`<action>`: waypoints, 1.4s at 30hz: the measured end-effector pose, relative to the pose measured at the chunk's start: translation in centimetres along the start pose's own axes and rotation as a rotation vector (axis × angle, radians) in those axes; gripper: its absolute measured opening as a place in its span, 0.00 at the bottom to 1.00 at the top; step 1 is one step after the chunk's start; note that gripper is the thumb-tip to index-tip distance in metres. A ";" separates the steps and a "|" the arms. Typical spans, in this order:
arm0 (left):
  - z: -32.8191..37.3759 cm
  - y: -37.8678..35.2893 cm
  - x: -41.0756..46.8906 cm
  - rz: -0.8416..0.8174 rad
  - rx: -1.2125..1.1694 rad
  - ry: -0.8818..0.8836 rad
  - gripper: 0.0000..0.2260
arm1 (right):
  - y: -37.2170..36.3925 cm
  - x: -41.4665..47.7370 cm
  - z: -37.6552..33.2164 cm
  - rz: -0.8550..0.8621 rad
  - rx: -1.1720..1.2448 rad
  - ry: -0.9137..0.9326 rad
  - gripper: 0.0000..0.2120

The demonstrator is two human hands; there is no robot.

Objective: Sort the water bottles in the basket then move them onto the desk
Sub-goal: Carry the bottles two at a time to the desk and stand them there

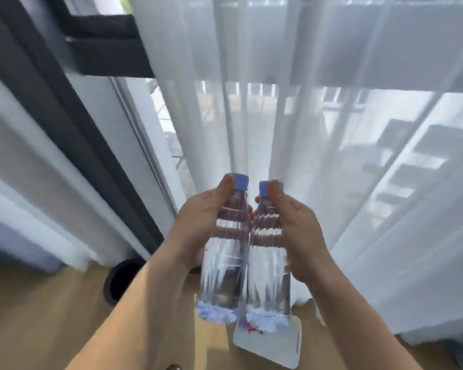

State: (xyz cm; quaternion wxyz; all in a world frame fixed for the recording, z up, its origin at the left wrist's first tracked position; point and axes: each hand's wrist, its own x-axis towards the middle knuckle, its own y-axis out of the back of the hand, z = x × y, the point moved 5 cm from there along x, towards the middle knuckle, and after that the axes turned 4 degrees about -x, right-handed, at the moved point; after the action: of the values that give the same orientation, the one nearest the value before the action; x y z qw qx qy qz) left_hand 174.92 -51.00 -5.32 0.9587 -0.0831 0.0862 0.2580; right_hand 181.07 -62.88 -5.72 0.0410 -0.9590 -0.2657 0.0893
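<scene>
Water bottles [225, 284] held touching, mid-air, 12 o'clock, before sheer curtain [332, 156]: left bottle [221, 263] clamped in your left hand [198, 225], right bottle [267, 263] in your right hand [300, 231], thumbs [226, 186] by blue caps [241, 181]. Full, so likely heavy, slick, thin-walled; grip ribbed shoulders. Bench out of view.

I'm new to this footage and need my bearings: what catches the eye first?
Two clear, blue-capped water bottles stand out at centre, side by side: the left hand holds the left bottle, the right hand the right bottle. Behind them hangs a sheer white curtain over a bright window.
</scene>
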 end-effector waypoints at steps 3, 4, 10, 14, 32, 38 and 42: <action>2.1 6.3 -4.6 0.190 -0.012 -0.100 0.23 | -6.8 -1.9 -1.4 -0.193 -0.050 0.048 0.20; 2.7 8.7 -6.4 0.263 -0.027 -0.125 0.21 | -9.4 -2.9 -1.8 -0.256 -0.065 0.065 0.20; 3.1 23.2 -21.6 0.647 -0.177 -0.249 0.18 | -26.3 -12.2 -0.4 -0.628 -0.090 0.065 0.22; 1.7 32.3 -34.3 0.867 -0.244 -0.279 0.18 | -37.5 -22.4 1.9 -0.880 -0.116 0.067 0.18; -3.3 52.5 -67.9 1.588 -0.408 -0.387 0.20 | -66.5 -51.7 10.7 -1.582 -0.124 -0.107 0.22; -1.1 60.1 -68.6 1.702 -0.346 -0.409 0.20 | -76.1 -52.1 11.2 -1.747 -0.077 -0.177 0.20; 0.9 65.6 -68.3 1.767 -0.345 -0.432 0.20 | -82.5 -51.9 10.3 -1.840 -0.053 -0.188 0.20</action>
State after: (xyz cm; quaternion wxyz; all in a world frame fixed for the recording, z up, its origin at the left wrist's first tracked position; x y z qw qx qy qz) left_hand 83.45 -27.71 2.28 0.3834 -0.0788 -0.1022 0.9145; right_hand 93.92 -18.76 2.36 0.0520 -0.3598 -0.9270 0.0927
